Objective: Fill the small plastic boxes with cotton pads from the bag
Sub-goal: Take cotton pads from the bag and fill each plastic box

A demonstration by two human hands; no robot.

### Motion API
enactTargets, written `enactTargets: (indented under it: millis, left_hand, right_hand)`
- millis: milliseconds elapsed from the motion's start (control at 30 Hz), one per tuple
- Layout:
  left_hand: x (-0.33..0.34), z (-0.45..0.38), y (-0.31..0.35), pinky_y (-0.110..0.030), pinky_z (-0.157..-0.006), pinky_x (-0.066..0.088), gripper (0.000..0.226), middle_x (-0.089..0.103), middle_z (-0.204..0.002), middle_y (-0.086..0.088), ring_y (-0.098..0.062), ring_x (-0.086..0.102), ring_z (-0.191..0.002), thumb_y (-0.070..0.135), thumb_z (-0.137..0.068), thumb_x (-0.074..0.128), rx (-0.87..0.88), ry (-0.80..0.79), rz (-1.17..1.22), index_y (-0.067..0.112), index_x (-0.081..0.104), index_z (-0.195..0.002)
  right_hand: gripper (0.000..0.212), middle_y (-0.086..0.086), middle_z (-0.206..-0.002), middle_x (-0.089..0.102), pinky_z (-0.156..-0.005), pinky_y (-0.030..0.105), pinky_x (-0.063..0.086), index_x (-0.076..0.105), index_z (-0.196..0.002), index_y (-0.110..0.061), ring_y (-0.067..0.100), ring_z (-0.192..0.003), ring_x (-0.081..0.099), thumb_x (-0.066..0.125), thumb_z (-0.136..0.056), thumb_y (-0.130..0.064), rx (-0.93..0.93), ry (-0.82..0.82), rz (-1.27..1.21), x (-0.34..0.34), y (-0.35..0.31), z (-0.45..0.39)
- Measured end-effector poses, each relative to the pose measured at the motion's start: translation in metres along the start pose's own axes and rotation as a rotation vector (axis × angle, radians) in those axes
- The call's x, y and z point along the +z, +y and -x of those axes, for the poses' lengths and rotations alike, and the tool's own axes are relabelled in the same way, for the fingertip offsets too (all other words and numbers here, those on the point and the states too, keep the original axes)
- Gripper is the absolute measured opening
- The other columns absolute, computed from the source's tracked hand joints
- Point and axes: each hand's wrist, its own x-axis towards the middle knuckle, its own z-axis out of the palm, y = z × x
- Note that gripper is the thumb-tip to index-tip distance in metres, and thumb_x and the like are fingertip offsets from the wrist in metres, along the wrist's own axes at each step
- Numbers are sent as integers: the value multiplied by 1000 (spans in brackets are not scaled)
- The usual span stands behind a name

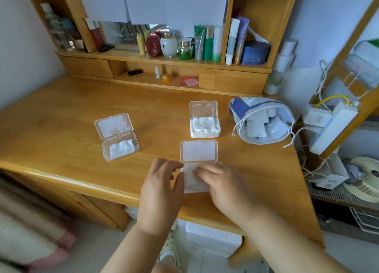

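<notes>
Soft, even daylight w/ faint shadows, mild sheen on the desk [61,112], wide-angle bending at edges, motion blur near left & on both hands.

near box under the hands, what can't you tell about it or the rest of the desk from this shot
- Near box, head view: its fill level is hidden by the left hand and right hand; both are motion-blurred, so neither grip is clear.
- Bag: how many cotton pads remain is hidden by its folded rim.
- Shelf bottles: labels too small to read.
</notes>
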Motion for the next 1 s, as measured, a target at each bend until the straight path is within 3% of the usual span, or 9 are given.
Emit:
enactTargets:
  millis: [100, 200, 300, 433, 533, 833, 1000]
  left_hand:
    - [-8, 22, -12, -3, -71, 40, 10, 63, -88, 6, 0, 57, -77, 1, -82, 69, 42, 117, 64, 10, 69, -87]
    - [-5, 36, -18, -12, -76, 49, 14, 68, -99, 1, -4, 62, -89, 9, -82, 64, 194, 74, 29, 6, 72, -93]
    - [-1, 32, -21, -23, -74, 53, 17, 70, -101, -2, -15, 68, -87, 10, -84, 61, 328, 5, -59, 6, 73, -95]
    - [-2, 21, -27, -31, -71, 55, 17, 72, -96, -2, -20, 69, -86, 6, -80, 62, 501, -49, -195, 8, 74, -92]
    - [-3, 12, -30, -34, -77, 52, 14, 72, -93, -3, -21, 68, -84, 2, -77, 69, 618, -75, -211, 8, 74, -88]
    - [-4, -8, -36, -32, -75, 39, 7, 61, -77, 5, -21, 55, -74, 12, -84, 62, 632, -194, -210, 14, 65, -78]
    - [1, -6, -44, -30, -80, 41, 11, 63, -85, 1, -20, 51, -81, 15, -89, 59, 707, -150, -188, 12, 67, -82]
  right_hand:
    - [40, 2, -115, 68, -79, 38, 57, 72, -107, -12, 26, -95, 67, 56, -72, -2, -26, -56, 5, -1, 0, 7]
    - [39, 2, -133, 57, -101, 34, 45, 63, -124, -14, 21, -118, 57, 50, -90, -28, -46, -128, 43, -1, 2, 15]
    - [51, 2, -139, 52, -109, 34, 35, 58, -130, -14, 19, -129, 48, 38, -93, -43, -45, -207, 107, -2, 1, 17]
    - [53, 2, -139, 53, -108, 43, 37, 58, -130, -16, 23, -129, 48, 37, -91, -45, -32, -233, 144, -3, -1, 16]
    - [52, 1, -139, 52, -108, 39, 37, 58, -130, -18, 22, -129, 48, 38, -90, -43, -14, -229, 144, -3, -1, 17]
    - [46, 1, -147, 43, -107, 40, 36, 51, -136, -25, 20, -135, 40, 47, -93, -41, -26, -301, 102, 1, 7, 17]
    - [51, -5, -138, 53, -88, 35, 50, 62, -124, -25, 18, -122, 55, 36, -89, -50, -31, -280, 217, -4, -1, 14]
